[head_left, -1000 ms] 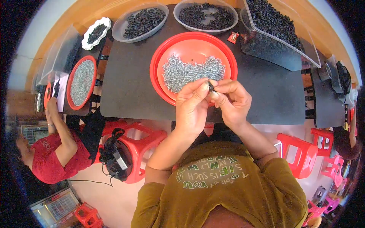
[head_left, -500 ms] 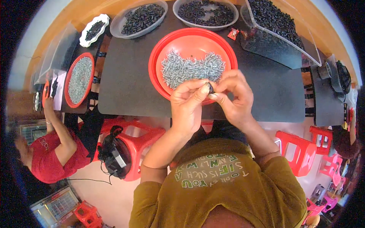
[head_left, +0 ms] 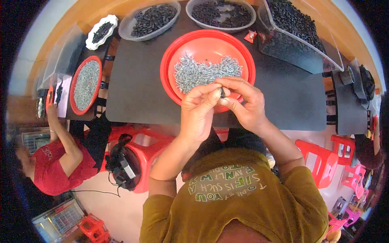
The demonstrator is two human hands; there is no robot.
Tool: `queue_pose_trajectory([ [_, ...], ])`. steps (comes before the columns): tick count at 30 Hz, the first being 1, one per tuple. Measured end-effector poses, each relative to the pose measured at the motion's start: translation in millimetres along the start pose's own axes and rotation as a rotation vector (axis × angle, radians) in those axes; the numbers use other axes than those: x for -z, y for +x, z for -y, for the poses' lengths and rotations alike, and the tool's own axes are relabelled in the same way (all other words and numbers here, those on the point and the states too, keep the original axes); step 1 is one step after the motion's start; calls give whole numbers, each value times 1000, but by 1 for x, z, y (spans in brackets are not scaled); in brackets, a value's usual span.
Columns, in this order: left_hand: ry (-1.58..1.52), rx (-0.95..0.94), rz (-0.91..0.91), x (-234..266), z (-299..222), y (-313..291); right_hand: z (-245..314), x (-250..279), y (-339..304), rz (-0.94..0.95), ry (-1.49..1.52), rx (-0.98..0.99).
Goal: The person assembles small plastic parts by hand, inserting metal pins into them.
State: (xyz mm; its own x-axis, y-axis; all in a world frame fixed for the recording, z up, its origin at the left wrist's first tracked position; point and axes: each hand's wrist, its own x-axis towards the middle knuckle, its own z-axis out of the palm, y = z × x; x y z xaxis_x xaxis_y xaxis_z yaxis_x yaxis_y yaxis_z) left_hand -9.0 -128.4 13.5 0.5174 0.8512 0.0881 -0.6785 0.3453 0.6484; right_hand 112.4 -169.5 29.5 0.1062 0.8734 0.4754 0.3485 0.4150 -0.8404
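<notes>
Table [head_left: 137, 81], red basin [head_left: 165, 67], clear bin [head_left: 288, 58] — both hands [head_left: 197, 114] [head_left: 248, 106] pinching black piece [head_left: 222, 93], shape finger-hidden, unclear

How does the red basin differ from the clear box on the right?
The red basin is round; the clear box is straight-sided. The basin holds silvery pieces, the box black ones. The basin is solid red, the box see-through. Both sit on the table.

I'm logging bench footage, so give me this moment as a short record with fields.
Left hand: pinching a small black part
Right hand: at the same part; exact grip unclear
Surface: dark table
Near hands: red basin holding silvery metal pieces
Far edge: two clear round trays of black pieces
Far right: clear box of black pieces
Left side: person in a red shirt
</notes>
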Motion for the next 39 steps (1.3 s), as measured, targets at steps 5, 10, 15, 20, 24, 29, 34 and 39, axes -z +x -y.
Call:
queue_pose_trajectory([
  [5,21,98,-70,15,-31,20,0,13,-6,44,205,-258],
  [10,264,-220,-202,48,-89,108,-7,29,-19,100,43,-225],
  [15,857,-258,-401,96,-120,194,7,34,8,140,-62,-189],
  [20,982,-204,-390,98,-107,188,-15,43,57,195,-525,-2],
  [24,983,-180,-135,65,-82,136,-59,47,121,108,-1096,40],
  [29,922,-72,-5,50,-60,88,-123,48,185,154,-1409,-170],
  [34,832,-61,59,56,-58,60,-141,51,200,204,-1374,-360],
  [39,753,-98,33,54,-56,57,-138,48,197,208,-1314,-322],
])
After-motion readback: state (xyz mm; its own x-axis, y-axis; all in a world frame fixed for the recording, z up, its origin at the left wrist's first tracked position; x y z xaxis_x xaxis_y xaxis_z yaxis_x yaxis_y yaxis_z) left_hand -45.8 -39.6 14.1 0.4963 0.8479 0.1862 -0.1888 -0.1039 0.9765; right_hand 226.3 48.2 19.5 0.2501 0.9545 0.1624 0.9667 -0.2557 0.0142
